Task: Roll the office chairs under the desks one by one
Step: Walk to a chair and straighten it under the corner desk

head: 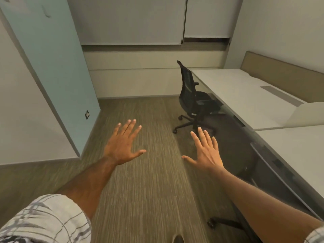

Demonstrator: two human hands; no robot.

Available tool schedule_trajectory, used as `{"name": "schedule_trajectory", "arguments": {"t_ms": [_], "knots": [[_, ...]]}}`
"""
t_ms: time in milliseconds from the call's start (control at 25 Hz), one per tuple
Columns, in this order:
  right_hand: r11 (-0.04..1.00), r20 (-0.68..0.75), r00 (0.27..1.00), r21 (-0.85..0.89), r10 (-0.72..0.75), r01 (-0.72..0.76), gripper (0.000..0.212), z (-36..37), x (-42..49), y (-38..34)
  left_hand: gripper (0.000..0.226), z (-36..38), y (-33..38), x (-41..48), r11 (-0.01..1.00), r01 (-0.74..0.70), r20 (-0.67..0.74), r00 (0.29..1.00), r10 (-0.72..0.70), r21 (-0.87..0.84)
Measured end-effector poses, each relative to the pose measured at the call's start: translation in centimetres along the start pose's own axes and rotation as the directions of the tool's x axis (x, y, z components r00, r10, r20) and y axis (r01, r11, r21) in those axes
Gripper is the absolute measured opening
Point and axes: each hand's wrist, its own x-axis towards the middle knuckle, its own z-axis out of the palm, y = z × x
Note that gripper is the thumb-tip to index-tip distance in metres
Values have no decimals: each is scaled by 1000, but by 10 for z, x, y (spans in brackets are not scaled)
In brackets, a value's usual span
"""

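Between chairs: left hand (pixel 122 146) and right hand (pixel 206 151) spread, empty, outstretched; far office chair (pixel 192 95) beside surface (pixel 245 95), unreached, likely next.

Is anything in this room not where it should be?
Yes, a little. The black office chair sits only partly under the far desk; its backrest and wheels stick out onto the carpet. Both hands, left hand and right hand, are open and empty. Nothing looks spilled or broken.
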Motion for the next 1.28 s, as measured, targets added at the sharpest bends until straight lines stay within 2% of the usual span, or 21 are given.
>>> {"name": "schedule_trajectory", "arguments": {"t_ms": [280, 440, 720, 840, 1120, 1280], "knots": [[999, 46, 998, 10, 35, -35, 109, 75, 180, 38, 108, 83, -77, 163, 999, 49, 44, 998, -48, -14], [997, 75, 995, 27, 71, -73, 109, 89, 284, 61, 107, 112, -116, 252, 992, 111, 47, 993, -109, -52], [993, 87, 990, 21, 113, -115, 108, 119, 445, 86, 106, 174, -182, 402, 991, 102, 80, 992, -95, -84], [993, 88, 989, -13, 118, -117, 108, 143, 511, 94, 109, 211, -210, 467, 990, 66, 108, 993, -53, -123], [970, 106, 965, -23, 241, -240, 109, 179, 672, 102, 126, 291, -290, 648, 984, -52, 137, 988, 76, -168], [953, 94, 949, -4, 302, -303, 108, 192, 750, 111, 112, 300, -313, 760, 971, -131, 143, 976, 162, -201]]}}
